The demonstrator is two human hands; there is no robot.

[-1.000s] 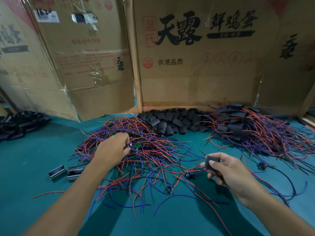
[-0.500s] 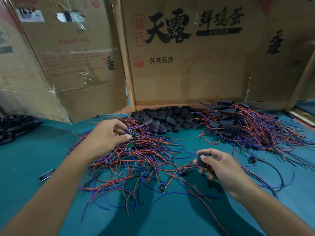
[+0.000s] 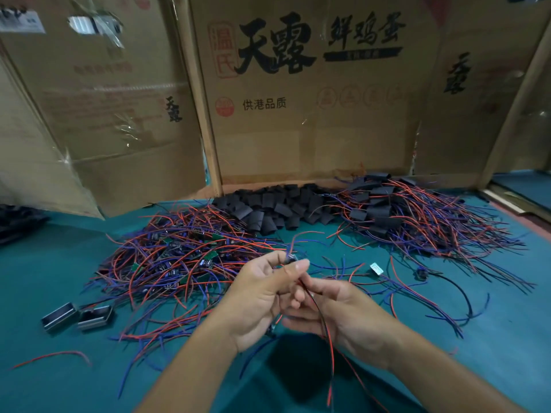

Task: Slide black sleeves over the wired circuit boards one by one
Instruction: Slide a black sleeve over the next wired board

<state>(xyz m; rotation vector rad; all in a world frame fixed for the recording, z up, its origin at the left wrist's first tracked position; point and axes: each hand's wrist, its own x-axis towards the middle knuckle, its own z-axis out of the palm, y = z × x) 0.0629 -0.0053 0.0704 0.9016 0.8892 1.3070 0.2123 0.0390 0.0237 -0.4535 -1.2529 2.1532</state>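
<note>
The left hand (image 3: 262, 289) has lifted a wired board (image 3: 291, 258) out of the pile and now pinches it just above the right hand (image 3: 334, 308). That hand's fingers curl around its wires (image 3: 323, 320); the sleeve it held is hidden. Sleeving looks imminent.

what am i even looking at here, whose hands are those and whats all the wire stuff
There is no machine: a person wears a camera on the head, so this one view looks down at their own two hands. The left hand pinches a small wired circuit board at its fingertips. The right hand sits close beneath it among the trailing red and black wires; what it holds is hidden. On the green table lie a pile of bare wired boards, loose black sleeves, and a pile of sleeved boards.
</note>
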